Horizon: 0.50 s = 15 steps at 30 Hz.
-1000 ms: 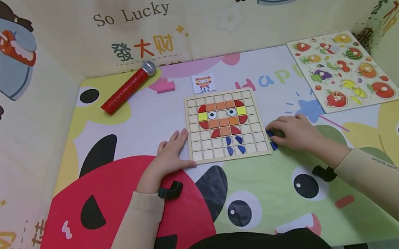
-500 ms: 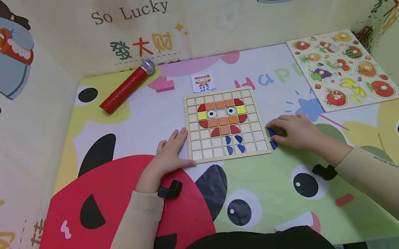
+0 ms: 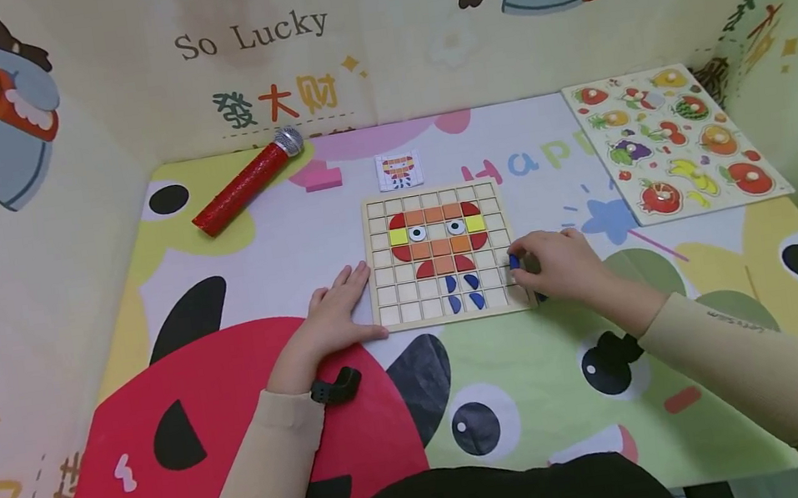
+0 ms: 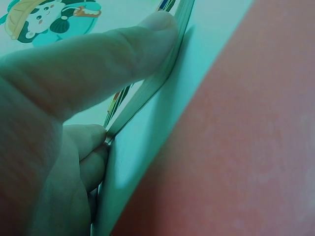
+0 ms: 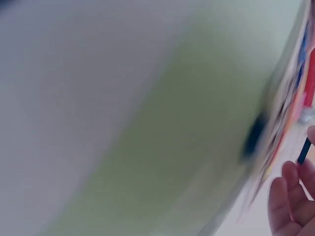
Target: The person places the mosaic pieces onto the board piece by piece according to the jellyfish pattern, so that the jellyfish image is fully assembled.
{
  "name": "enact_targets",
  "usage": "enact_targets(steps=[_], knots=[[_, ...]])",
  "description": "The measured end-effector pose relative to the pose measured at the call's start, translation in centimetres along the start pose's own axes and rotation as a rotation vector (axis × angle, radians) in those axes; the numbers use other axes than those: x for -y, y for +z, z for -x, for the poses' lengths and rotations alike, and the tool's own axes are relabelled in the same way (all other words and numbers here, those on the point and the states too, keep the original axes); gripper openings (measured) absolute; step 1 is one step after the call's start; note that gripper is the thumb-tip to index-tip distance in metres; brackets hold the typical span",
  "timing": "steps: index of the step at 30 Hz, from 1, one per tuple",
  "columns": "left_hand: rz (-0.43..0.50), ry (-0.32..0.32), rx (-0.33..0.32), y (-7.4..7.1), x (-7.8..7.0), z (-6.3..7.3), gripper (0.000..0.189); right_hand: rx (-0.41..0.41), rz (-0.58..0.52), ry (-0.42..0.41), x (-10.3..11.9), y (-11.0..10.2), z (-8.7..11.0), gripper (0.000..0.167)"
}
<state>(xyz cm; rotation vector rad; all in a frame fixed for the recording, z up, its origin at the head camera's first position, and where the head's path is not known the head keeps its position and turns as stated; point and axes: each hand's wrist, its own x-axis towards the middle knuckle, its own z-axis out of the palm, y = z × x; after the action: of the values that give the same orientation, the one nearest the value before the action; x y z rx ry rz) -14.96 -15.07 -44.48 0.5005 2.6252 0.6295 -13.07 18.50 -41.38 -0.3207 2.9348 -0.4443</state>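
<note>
In the head view a wooden grid board [image 3: 457, 319] lies mid-table, bearing red, orange and yellow tiles, two eye tiles and several blue half-round pieces [image 3: 476, 300]. My left hand [image 3: 335, 312] rests at its left side, fingers extended, with thumb and fingertips touching the edge, as the left wrist view confirms. At the board's right edge, my right hand [image 3: 560, 265] pinches a blue puzzle piece [image 3: 514, 261] between thumb and finger. That piece appears edge-on in the right wrist view. Another blue piece [image 3: 542, 297] lies on the table beside the board, mostly under the right hand.
Behind the board lies a small picture card [image 3: 400, 171] with a similar coloured figure. A red microphone [image 3: 243, 187] is at the back left, near a pink block [image 3: 323, 179]. A fruit puzzle board [image 3: 680, 144] occupies the back right. Printed cloth walls border the table.
My right hand has lifted a blue piece off the table and moved left to the board's right edge. My left hand stays against the board. The head view has shifted slightly.
</note>
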Motion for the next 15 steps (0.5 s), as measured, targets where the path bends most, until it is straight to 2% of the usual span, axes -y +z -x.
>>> enact_targets(steps=[7,11,15], knots=[[0.010,0.004,0.005,-0.2,-0.1,0.1,0.105,0.009,-0.132,0.006,4.4,0.8,-1.5,0.027],[0.010,0.008,0.007,-0.2,0.0,0.1,0.104,-0.005,-0.189,0.002,6.1,1.2,-1.9,0.027],[0.009,0.017,0.004,-0.2,0.1,0.1,0.104,-0.016,-0.190,-0.014,7.2,1.8,-2.0,0.027]])
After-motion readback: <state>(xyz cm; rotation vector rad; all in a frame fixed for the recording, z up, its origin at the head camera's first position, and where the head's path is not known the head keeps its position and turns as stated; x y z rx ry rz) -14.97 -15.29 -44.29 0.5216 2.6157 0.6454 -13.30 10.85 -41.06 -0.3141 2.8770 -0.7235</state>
